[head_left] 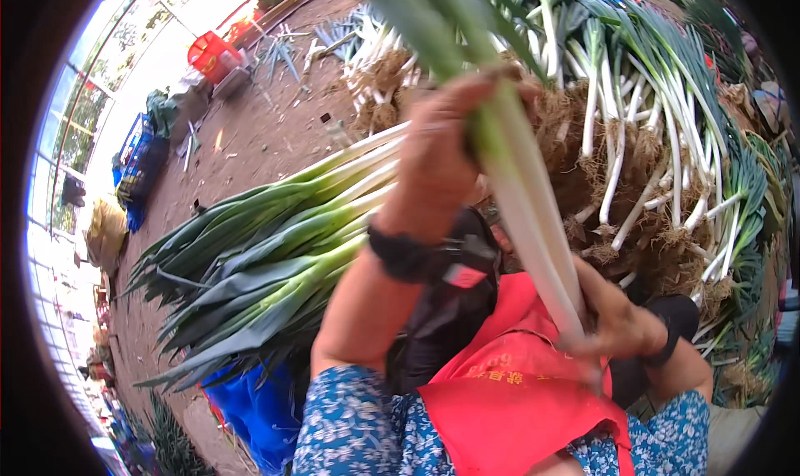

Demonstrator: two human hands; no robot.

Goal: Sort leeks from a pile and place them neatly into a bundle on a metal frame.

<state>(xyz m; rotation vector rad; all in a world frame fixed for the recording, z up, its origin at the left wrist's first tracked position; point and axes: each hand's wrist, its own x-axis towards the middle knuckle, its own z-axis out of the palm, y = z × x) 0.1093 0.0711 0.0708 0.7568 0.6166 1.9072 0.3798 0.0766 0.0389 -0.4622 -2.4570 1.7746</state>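
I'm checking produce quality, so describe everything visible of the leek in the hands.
The leek has a long, smooth-looking white stem turning pale green, then darker leaves, blurred and cut off at the picture's top. Whether it is one stalk or two together is unclear. It slants down to the right, over the red apron. The left hand grips the greenish part; the right hand touches the white, blurred lower end.

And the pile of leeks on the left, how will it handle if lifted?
The pile of leeks would probably sag unevenly: the pale stalks look straight and stiff, while the long green leaves look floppier. It may spread apart, since no tie shows around it.
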